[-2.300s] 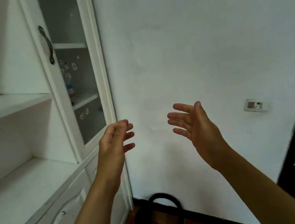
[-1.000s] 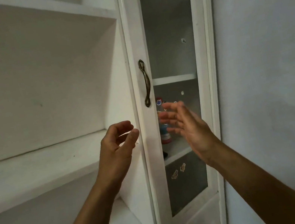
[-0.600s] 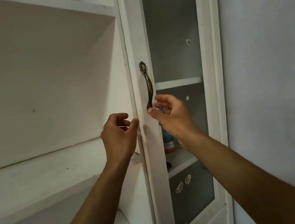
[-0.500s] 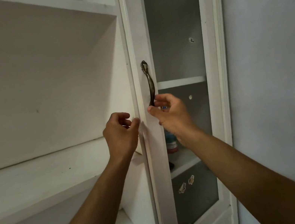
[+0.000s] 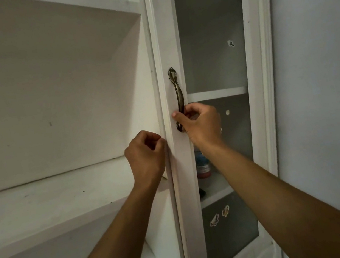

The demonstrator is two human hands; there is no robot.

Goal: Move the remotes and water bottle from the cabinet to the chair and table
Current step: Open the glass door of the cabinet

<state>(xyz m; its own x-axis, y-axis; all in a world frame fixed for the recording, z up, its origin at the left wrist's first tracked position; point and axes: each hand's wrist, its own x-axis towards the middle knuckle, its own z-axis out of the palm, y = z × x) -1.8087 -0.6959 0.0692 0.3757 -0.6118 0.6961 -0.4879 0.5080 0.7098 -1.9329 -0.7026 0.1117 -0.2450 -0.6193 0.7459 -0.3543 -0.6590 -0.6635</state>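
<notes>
A white cabinet with a glass door [image 5: 162, 39] fills the middle of the head view. My right hand [image 5: 201, 126] is shut on the lower part of the door's bronze handle [image 5: 176, 89]. My left hand [image 5: 145, 156] is curled shut against the door's left edge, holding nothing. Behind the glass, a water bottle [image 5: 202, 165] with a blue and red label stands on a shelf, partly hidden by my right forearm. A small dark object [image 5: 201, 192], perhaps the end of a remote, lies on the same shelf at the frame's edge.
Open white shelves [image 5: 52, 199] lie to the left of the door. A bare pale wall [image 5: 326, 78] runs along the right. Small stickers [image 5: 219, 216] are on the lower glass pane.
I turned from the wall to the cabinet. My right hand rose and closed around the door handle. My left hand curled shut beside the door's left edge.
</notes>
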